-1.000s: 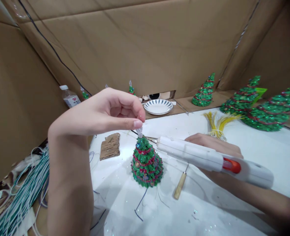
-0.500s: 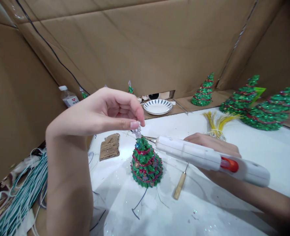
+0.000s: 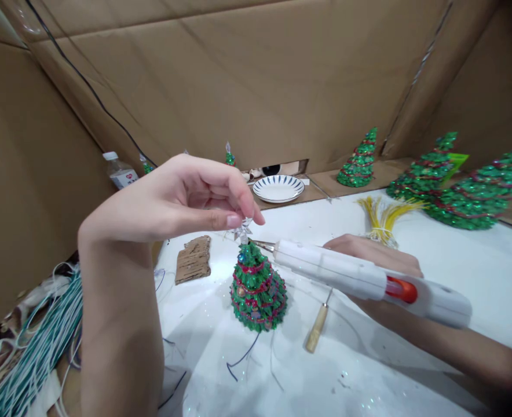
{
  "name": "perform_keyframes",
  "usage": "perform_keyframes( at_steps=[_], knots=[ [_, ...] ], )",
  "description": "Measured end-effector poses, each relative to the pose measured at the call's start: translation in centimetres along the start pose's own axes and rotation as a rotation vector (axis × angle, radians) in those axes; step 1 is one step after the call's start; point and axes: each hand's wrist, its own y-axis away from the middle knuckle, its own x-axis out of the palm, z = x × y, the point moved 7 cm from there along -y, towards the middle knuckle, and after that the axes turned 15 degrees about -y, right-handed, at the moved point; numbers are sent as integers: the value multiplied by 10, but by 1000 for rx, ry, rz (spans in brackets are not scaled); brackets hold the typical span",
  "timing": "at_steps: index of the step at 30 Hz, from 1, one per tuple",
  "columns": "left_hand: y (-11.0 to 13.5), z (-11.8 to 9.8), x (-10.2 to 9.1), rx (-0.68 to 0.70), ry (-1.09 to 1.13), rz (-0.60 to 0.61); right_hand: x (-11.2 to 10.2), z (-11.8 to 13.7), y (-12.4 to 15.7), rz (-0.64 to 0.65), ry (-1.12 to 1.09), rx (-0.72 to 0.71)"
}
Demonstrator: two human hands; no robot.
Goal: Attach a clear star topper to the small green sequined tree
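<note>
In the head view, my left hand has its thumb and index finger at a clear star topper, pinching it at the tip of a small green Christmas tree. Red garland and tiny ornaments wrap the tree, which stands upright on the white table. My right hand is closed around a white hot glue gun with an orange-red trigger; the gun hides most of its fingers. Its metal nozzle points left, close beside the base of the star. Thin wires trail from under the tree.
A wooden-handled awl lies right of the tree, a torn cardboard piece to its left. Behind are a striped plate, a yellow wire bundle and larger trees. Teal-white wires and a bottle are at left.
The star has turned to show its points more plainly, as my left index fingertip slid right and the thumb slightly left. The glue gun shifted slightly left. The tree's wires swung.
</note>
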Motion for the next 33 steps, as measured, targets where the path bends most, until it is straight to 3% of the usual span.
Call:
perform_keyframes(
  at_steps=[11,19,27,33],
  knots=[
    [-1,-3,-1,43,8,-24,0,4,-3,15,-96,-12],
    [-1,-5,-5,48,-13,-59,1,3,-2,24,-65,-30],
    [0,-5,-5,110,1,-70,-4,-7,-2,-49,27,-45],
    [-1,-6,-6,122,1,-125,-10,-20,-8,-77,-45,79]
  ],
)
